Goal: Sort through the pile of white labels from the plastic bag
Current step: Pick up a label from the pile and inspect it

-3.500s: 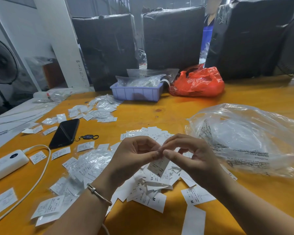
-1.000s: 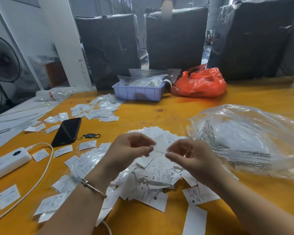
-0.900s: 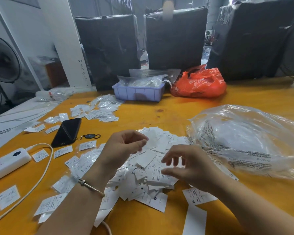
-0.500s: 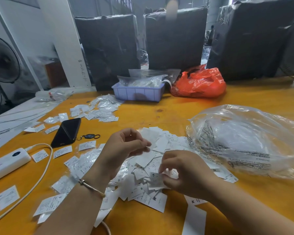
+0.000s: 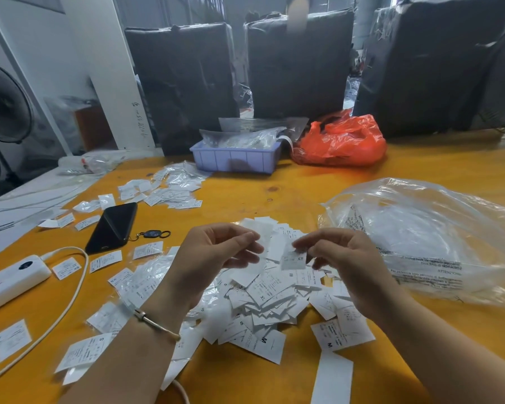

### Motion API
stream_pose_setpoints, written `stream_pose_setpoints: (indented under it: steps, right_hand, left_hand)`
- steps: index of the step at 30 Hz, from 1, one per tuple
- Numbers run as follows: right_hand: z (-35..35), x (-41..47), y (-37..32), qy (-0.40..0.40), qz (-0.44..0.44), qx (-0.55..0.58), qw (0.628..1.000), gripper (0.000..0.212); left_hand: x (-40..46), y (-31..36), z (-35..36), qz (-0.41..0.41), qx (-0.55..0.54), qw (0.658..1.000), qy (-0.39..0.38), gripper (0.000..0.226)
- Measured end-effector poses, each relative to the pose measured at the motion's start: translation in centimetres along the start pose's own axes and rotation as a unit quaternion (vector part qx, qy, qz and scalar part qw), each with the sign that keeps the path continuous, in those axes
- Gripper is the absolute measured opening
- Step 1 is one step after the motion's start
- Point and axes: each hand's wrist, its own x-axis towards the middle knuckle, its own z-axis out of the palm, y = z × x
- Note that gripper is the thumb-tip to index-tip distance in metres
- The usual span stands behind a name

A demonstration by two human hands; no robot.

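Note:
A pile of white labels [image 5: 270, 293] with size letters lies on the orange table [image 5: 292, 193] in front of me. The clear plastic bag [image 5: 420, 237] lies crumpled to its right. My right hand [image 5: 344, 258] hovers over the pile and pinches one small label [image 5: 293, 260] by its top edge between thumb and fingertips. My left hand [image 5: 213, 258] is raised opposite it, thumb and curled fingers pinching a white label [image 5: 262, 239] at their tips. A thin bracelet sits on the left wrist.
Single labels and small clear packets [image 5: 169, 188] are spread over the left side. A black phone [image 5: 113, 227] with a key fob, and a white power strip [image 5: 12, 279] with its cable, lie at left. A blue tray [image 5: 233, 160] and an orange bag [image 5: 340, 141] stand at the back.
My right hand dipped into the pile, pinched a label and lifted it. My left hand stayed raised over the pile, holding its label.

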Motion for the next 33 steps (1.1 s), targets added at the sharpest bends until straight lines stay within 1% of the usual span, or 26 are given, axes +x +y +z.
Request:
stream_pose_setpoints:
  steps: [3, 4, 6, 8, 10, 12, 17, 24, 26, 30, 33]
  right_hand:
    - [-0.2, 0.0, -0.3, 0.049, -0.046, 0.045, 0.997, 0.018]
    - [-0.2, 0.0, -0.5, 0.068, -0.072, 0.062, 0.993, 0.019]
    - [-0.3, -0.3, -0.8, 0.091, -0.124, 0.085, 0.984, 0.036]
    - [-0.1, -0.8, -1.3, 0.092, -0.168, 0.079, 0.978, 0.054]
    - [0.2, -1.2, -1.7, 0.086, -0.202, 0.054, 0.974, 0.06]
    - [0.4, -1.5, -2.1, 0.089, -0.222, 0.023, 0.971, 0.059]
    - [0.9, -1.9, -2.7, 0.094, -0.244, -0.049, 0.964, 0.049]
    - [0.9, -1.6, -2.2, 0.084, -0.249, -0.074, 0.962, 0.045]
    - [0.9, -1.5, -2.1, 0.08, -0.248, -0.073, 0.963, 0.045]
    - [0.9, -1.5, -1.8, 0.079, -0.262, -0.107, 0.956, 0.043]
    - [0.7, -1.4, -1.7, 0.075, -0.253, -0.109, 0.958, 0.039]
  left_hand:
    - [-0.3, 0.1, 0.2, 0.031, 0.024, 0.999, -0.007, 0.021]
    - [-0.4, 0.1, 0.3, 0.042, 0.03, 0.999, -0.012, 0.022]
    - [-0.6, 0.1, 0.5, 0.058, 0.037, 0.997, -0.023, 0.023]
    - [-0.7, 0.1, 0.8, 0.073, 0.047, 0.996, -0.034, 0.022]
    - [-0.8, 0.1, 1.0, 0.087, 0.057, 0.994, -0.043, 0.021]
    - [-0.9, 0.1, 1.1, 0.094, 0.063, 0.992, -0.054, 0.022]
    - [-1.0, 0.1, 1.3, 0.096, 0.082, 0.988, -0.089, 0.025]
    - [-1.0, -0.1, 1.4, 0.098, 0.09, 0.984, -0.117, 0.023]
    - [-0.9, -0.1, 1.5, 0.097, 0.085, 0.985, -0.118, 0.021]
    - [-0.9, -0.2, 1.4, 0.096, 0.076, 0.985, -0.118, 0.021]
    - [-0.9, -0.1, 1.2, 0.089, 0.063, 0.987, -0.119, 0.02]
